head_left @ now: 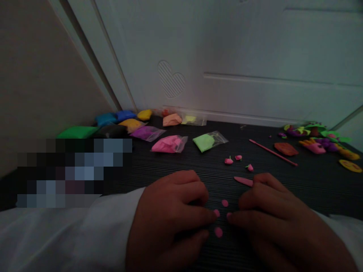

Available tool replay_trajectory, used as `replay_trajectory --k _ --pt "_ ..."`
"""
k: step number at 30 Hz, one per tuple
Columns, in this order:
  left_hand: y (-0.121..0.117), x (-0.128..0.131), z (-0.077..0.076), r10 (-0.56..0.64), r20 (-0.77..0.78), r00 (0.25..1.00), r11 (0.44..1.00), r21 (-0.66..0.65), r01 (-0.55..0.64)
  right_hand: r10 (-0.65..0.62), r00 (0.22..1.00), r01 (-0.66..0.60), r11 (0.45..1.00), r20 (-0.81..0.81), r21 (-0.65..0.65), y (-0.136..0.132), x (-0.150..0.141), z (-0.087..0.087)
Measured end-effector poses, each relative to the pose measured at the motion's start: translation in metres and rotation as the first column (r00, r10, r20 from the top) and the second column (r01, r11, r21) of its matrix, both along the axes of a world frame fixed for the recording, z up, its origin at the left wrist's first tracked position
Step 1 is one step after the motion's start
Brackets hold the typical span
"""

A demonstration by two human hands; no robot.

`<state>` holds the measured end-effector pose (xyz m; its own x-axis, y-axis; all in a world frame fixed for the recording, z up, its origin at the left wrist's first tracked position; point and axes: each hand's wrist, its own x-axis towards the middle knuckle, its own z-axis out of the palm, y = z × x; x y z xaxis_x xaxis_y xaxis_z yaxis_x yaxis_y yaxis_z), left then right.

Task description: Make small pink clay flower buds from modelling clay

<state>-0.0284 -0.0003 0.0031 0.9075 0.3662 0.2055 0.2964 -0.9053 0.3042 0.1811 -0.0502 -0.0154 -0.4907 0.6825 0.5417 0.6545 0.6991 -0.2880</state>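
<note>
My left hand (172, 215) is low over the dark table. Its index fingertip rests on a small pink clay disc (217, 213), thumb apart below and the other fingers curled. My right hand (272, 215) faces it, a fingertip touching another pink clay disc (228, 216). Two more flat discs lie close by, an upper disc (225, 203) and a lower disc (218, 232). A pink modelling knife (242, 181) points out from behind my right hand's curled fingers, its other end hidden; whether they touch it is unclear. Beyond are three pink clay rosebuds (228, 161) with green bits.
Bags of coloured clay, including a pink bag (167, 144) and a light green bag (205, 142), line the back and left. A thin pink stick (273, 152) and an orange-red lump (286, 149) lie right, near several clay figures (313, 145). A white panelled door (241, 49) stands behind.
</note>
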Motion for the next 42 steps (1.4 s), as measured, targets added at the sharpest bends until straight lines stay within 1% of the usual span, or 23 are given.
replay_trajectory --k 4,10,15,18,21,24,28,31,36,38,42 --pt "-0.0002 -0.0001 0.0000 -0.002 0.036 0.999 1.000 -0.012 0.002 0.002 1.000 -0.002 1.000 -0.001 0.005 0.0001 0.0004 -0.0004" --pt "0.0001 -0.0007 -0.0009 -0.005 0.000 1.000 1.000 -0.002 0.005 -0.002 1.000 0.001 1.000 0.008 0.030 0.0014 -0.0004 -0.0011" --pt "0.0007 -0.0005 0.0003 -0.006 0.032 0.999 1.000 -0.022 0.006 -0.016 1.000 0.016 0.999 0.004 0.043 0.0010 -0.0006 -0.0006" --pt "0.0018 -0.0007 0.0008 -0.002 0.016 1.000 0.999 -0.038 0.003 -0.011 1.000 0.011 1.000 0.008 0.027 0.0012 -0.0006 0.0000" --pt "0.0026 -0.0007 0.0005 -0.012 -0.001 1.000 1.000 -0.025 0.012 0.000 1.000 0.000 1.000 0.007 0.025 0.0016 -0.0006 0.0004" --pt "0.0024 -0.0003 0.0000 -0.002 0.016 1.000 1.000 -0.022 0.003 -0.008 1.000 0.008 1.000 0.003 0.018 0.0015 -0.0008 0.0009" --pt "0.0016 -0.0002 -0.0002 0.014 0.049 0.999 0.999 -0.050 -0.012 0.003 1.000 -0.003 1.000 0.003 0.002 0.0002 -0.0002 0.0014" --pt "0.0018 -0.0003 0.0005 0.004 0.024 1.000 0.999 -0.049 -0.003 0.002 1.000 -0.002 1.000 -0.003 0.001 -0.0005 0.0007 0.0011" --pt "0.0024 0.0001 0.0022 0.006 -0.040 0.999 0.999 -0.038 -0.007 0.001 1.000 -0.001 0.999 0.014 -0.037 0.0010 -0.0002 0.0008" --pt "0.0021 0.0002 0.0019 0.005 -0.030 1.000 0.999 -0.039 -0.006 -0.002 1.000 0.002 1.000 0.013 -0.030 0.0022 -0.0009 0.0010" --pt "0.0010 0.0001 -0.0005 0.012 0.049 0.999 0.999 -0.050 -0.010 -0.015 1.000 0.015 1.000 -0.020 0.003 0.0031 -0.0005 0.0015"
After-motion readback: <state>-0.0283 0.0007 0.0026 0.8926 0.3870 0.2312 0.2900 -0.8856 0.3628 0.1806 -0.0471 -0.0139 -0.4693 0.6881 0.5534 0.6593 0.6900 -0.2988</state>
